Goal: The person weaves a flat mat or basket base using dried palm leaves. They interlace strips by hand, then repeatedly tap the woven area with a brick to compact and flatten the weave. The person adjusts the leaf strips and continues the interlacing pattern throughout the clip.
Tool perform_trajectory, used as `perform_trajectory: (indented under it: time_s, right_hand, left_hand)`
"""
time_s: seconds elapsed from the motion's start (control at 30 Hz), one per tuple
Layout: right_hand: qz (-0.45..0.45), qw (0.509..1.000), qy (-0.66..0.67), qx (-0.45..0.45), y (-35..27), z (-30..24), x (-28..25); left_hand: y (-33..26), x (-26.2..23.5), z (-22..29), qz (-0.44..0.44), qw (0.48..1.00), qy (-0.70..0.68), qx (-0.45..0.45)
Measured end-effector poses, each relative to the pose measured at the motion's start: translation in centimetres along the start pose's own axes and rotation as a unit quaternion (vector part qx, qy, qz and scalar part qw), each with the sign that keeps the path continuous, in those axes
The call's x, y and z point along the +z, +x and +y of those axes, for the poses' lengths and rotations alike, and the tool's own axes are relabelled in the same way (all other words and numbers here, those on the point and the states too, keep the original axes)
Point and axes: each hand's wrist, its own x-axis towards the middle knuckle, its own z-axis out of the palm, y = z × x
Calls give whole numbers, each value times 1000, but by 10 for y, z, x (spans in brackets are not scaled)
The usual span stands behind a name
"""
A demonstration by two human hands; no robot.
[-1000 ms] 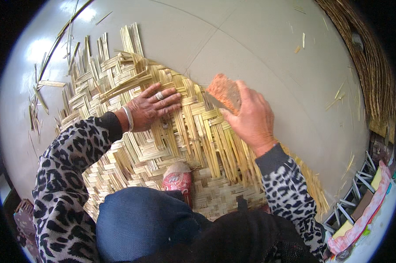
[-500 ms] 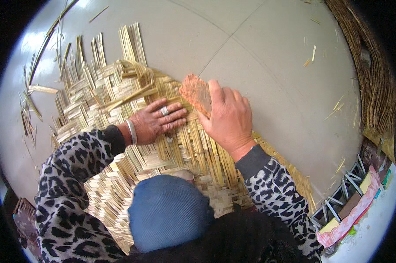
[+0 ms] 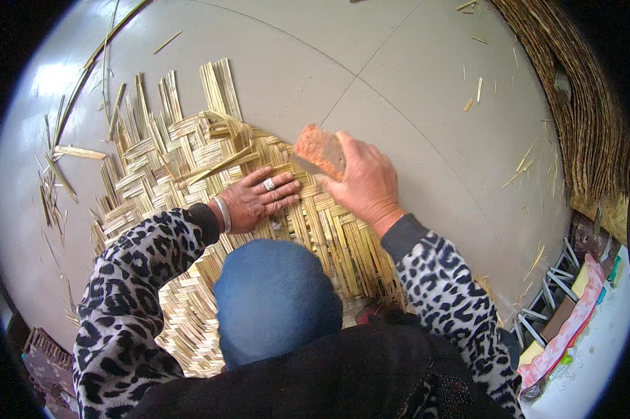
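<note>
A mat woven from pale yellow split strips (image 3: 336, 241) lies on the floor below me, with loose strip ends sticking out at its far left side. My left hand (image 3: 253, 201), with a ring and a bangle, rests flat on the weave with its fingers stretched out. My right hand (image 3: 367, 181) grips a broken piece of red brick (image 3: 320, 150), partly grey on its face. The brick piece is at the mat's far right edge, just beyond my left fingertips. I cannot tell whether it touches the strips. My blue-clad knee (image 3: 276, 300) covers part of the mat.
Loose strips (image 3: 60, 174) lie scattered on the grey tiled floor (image 3: 426, 91), mostly at the left. A brown bundle of long thin stalks (image 3: 594, 133) stands along the right side. At the lower right is a metal rack (image 3: 549, 300) beside a pink cloth (image 3: 566, 314).
The brick piece has tilted in my right hand, showing more of its rough red face. My left hand stays on the mat. The whole view has shifted slightly.
</note>
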Motion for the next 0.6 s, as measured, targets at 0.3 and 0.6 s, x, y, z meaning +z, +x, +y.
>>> perform_trajectory:
  time_s: [0.3, 0.6]
  right_hand:
    - [66, 994, -87, -3, 66, 38, -25]
    - [45, 995, -86, -22, 75, 60, -32]
  left_hand:
    - [-5, -9, 9, 25, 999, -32, -25]
    - [10, -61, 31, -107, 988, 91, -62]
